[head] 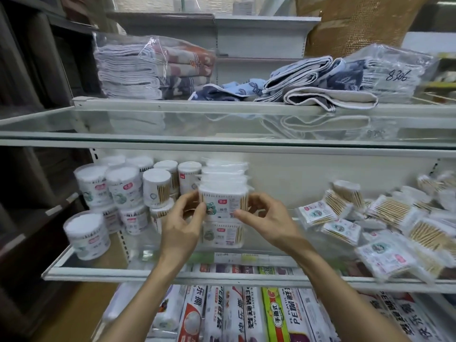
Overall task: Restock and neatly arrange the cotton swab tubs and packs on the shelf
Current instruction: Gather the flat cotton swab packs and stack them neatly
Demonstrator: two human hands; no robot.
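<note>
- The top front tub point(223, 203) has a white top, a white label with a red badge and a green figure, and tan sticks showing through its clear side.
- The other tubs point(123, 188) bear the same white, red and green.
- The packs point(385, 255) are clear, with tan sticks and white labels marked red.
- The shelf point(98, 272) has a white frame.
- The bagged towels point(153, 67) are pale grey-white with rust-brown patches.
- The loose towels point(308, 75) are light blue with a navy pattern.
- The green-and-yellow box point(274, 317) lies among white and red ones.
</note>
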